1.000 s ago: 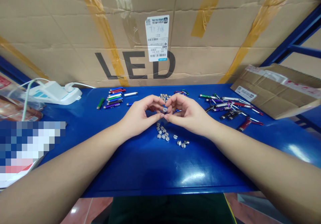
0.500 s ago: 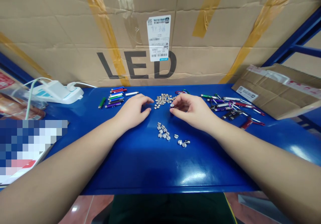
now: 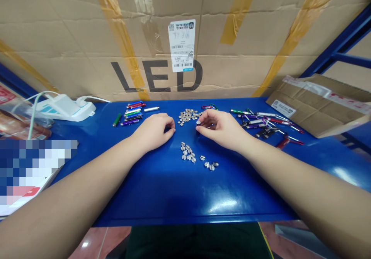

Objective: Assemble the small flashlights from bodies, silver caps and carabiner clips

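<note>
My right hand (image 3: 218, 127) holds a small dark tube (image 3: 198, 129) upright between thumb and fingers. A silvery disc shows at its top end; most of the tube is hidden. My left hand (image 3: 155, 131) is closed, thumb and fingertips pressed together; anything between them cannot be made out. Between and beyond the hands lies a pile of small round button cells (image 3: 189, 115). Nearer to me are several silver screw caps (image 3: 188, 152) with slotted faces. Left of my left hand, several coloured metal tubes (image 3: 133, 114) lie in a row, with a green tube (image 3: 117, 120) apart.
Coloured penlight-like tubes with carabiner clips (image 3: 265, 121) lie at the right, beside a cardboard box (image 3: 321, 104). A white power strip (image 3: 66, 107) with cables sits at the left. A large carton (image 3: 162, 38) marked LED stands behind the blue table (image 3: 162, 197).
My left hand's thumb and fingers have closed together, and it has drawn back slightly from the button cells. My right hand keeps hold of the dark tube in nearly the same place.
</note>
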A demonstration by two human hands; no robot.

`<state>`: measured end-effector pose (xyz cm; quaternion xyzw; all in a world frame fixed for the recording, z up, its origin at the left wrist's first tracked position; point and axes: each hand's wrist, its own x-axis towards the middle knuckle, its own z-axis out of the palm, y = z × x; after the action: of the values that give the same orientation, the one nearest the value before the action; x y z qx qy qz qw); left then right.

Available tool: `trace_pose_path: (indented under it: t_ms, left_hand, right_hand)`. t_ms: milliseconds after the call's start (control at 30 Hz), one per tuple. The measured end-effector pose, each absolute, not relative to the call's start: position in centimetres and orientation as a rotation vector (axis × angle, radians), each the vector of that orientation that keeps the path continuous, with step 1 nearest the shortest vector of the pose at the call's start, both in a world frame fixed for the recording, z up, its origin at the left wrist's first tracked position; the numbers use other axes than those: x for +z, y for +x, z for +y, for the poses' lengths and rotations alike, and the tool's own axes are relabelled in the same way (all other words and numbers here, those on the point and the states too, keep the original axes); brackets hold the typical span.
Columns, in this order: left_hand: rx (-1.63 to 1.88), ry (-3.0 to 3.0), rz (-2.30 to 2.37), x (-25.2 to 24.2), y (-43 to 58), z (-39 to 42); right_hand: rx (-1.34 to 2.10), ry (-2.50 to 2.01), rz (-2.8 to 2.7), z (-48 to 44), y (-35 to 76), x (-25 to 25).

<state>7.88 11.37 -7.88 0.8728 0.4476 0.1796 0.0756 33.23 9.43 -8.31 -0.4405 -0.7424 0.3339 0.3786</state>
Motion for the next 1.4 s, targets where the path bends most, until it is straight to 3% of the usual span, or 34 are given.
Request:
trace_pose_path:
  t_ms: [367,633,833,1400]
  left_hand:
    - [0.423,2.626,1.415,-7.2,8.0,10.2]
    - [0.997,2.004,0.962,-6.6,10.1,8.7]
    - [1.180,2.120,0.876,-6.4,10.3,8.2]
    - [1.079,1.757,0.854,-6.8,10.4,8.6]
  right_hand:
    - [0.838,-1.080,-1.967,9.2,33.1,-8.3]
    - [0.780,-0.937,-2.047,8.5,32.2,-7.7]
    - [0.749,-0.911,-2.049,8.2,32.2,-7.4]
    - [0.870,-0.851,-1.996,8.1,32.4,-7.6]
